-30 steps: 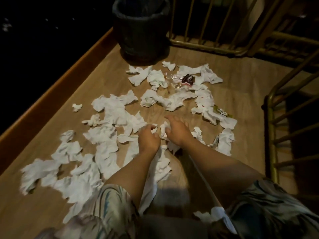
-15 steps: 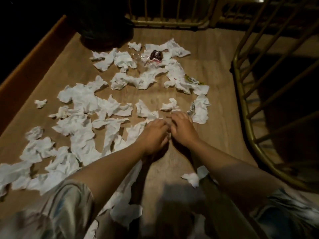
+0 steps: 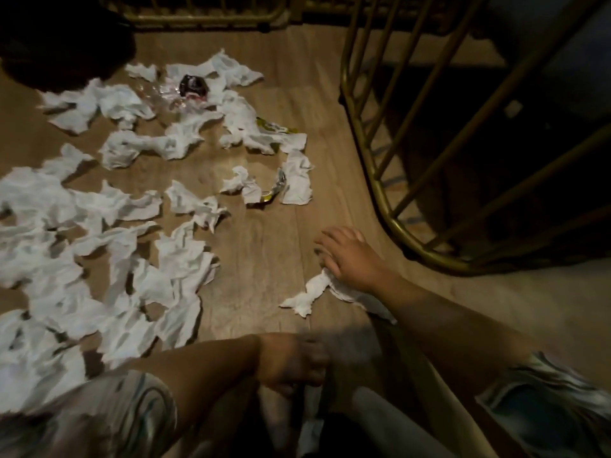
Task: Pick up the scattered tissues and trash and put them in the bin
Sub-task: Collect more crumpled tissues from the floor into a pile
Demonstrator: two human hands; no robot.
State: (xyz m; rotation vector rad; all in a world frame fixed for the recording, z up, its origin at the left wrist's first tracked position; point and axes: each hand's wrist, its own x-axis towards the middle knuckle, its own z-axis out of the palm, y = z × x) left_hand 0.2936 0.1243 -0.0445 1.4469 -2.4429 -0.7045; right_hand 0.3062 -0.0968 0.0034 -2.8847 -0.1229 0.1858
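Several crumpled white tissues [image 3: 139,272] lie scattered over the left and middle of the wooden floor. Among the far ones are a dark wrapper [image 3: 191,85], a yellow-green wrapper [image 3: 276,127] and a silvery wrapper [image 3: 276,190]. The dark bin [image 3: 66,44] shows only partly at the top left. My right hand [image 3: 350,256] lies with fingers spread on one lone tissue [image 3: 307,294], which runs under my palm and wrist. My left hand [image 3: 294,365] is a closed fist in shadow near my body, with a strip of white tissue [image 3: 312,424] hanging below it.
A curved gold railing [image 3: 363,153] with slanted bars stands close on the right, with dark space behind it. Another gold rail [image 3: 198,18] runs along the far edge. Bare floor [image 3: 264,252] lies between the tissue pile and my right hand.
My hands have parted. The right one moved right and nearer, onto the lone tissue. The left one drew back toward my body, closed. The view swung right, pushing the bin to the corner.
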